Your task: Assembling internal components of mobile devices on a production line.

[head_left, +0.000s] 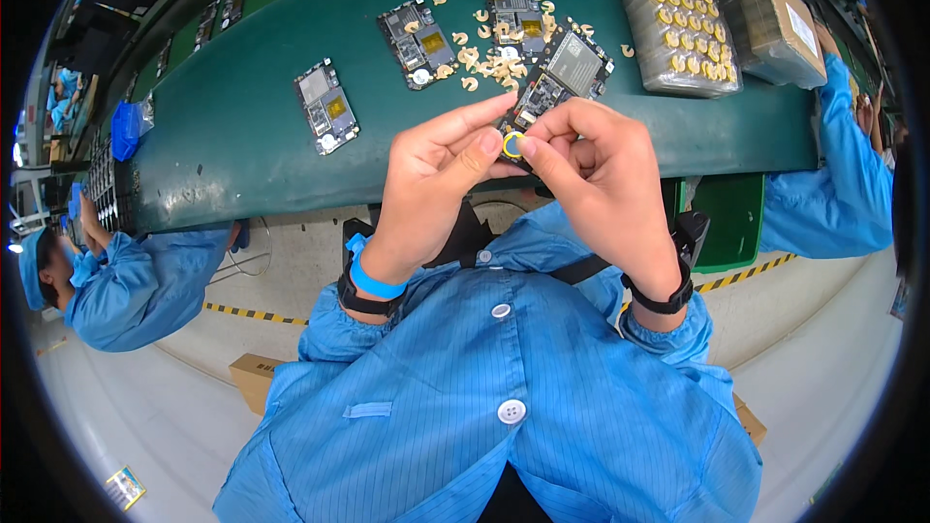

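Close to the table's front edge, my left hand (431,169) grips the near end of a dark circuit board (573,64) with silvery shields on it. The board is tilted, its far end pointing away to the right. My right hand (596,155) is closed, thumb and forefinger pinching a small round coin cell (512,144) with a yellow rim at the board's near end. The left thumb tip lies against that cell too. My fingers partly hide the near end of the board. Just beyond lie a heap of small tan curved pieces (499,66) and two circuit boards (417,42) (516,15).
Another circuit board (327,105) lies left on the green table (242,155). A clear tray (668,76) of round yellow parts stands at the right, beside a wrapped carton (780,29). Blue-sleeved co-workers (145,276) (823,194) sit at both sides. A green bin (731,213) stands below the edge.
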Available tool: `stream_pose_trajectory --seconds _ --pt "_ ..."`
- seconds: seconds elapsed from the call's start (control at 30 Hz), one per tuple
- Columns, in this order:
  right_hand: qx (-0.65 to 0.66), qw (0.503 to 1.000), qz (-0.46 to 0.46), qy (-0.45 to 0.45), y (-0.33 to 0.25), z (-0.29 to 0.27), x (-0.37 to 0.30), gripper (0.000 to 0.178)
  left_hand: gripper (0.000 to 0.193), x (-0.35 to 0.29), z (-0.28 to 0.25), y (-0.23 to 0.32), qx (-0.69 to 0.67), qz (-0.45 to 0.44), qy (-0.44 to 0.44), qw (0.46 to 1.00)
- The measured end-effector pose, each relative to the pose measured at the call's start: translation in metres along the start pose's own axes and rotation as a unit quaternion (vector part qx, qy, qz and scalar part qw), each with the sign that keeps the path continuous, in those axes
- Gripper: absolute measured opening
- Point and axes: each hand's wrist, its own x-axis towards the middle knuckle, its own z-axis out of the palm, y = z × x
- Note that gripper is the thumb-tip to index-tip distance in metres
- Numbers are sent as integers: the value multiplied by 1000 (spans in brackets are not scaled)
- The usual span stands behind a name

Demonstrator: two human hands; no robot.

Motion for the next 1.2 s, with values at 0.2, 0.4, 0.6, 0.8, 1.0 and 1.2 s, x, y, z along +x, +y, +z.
stream_pose_trajectory --seconds 0.2,0.4,0.6,0.8,1.0,1.2 --pt "0 1000 -11 0 1 3 -2 10 43 -5 7 4 46 31 1 998" --pt "45 999 -16 21 5 6 -5 8 44 -5 12 6 89 66 4 994" --pt "23 998 -30 41 5 7 -6 7 44 -5 11 7 91 73 -1 993" --pt "55 997 -26 53 10 9 -7 8 43 -3 14 6 79 74 5 994" --pt "58 996 -35 56 7 10 -8 8 42 -3 14 8 82 69 5 994" --pt "54 996 -37 61 12 11 -6 7 42 -2 15 6 58 68 13 996"
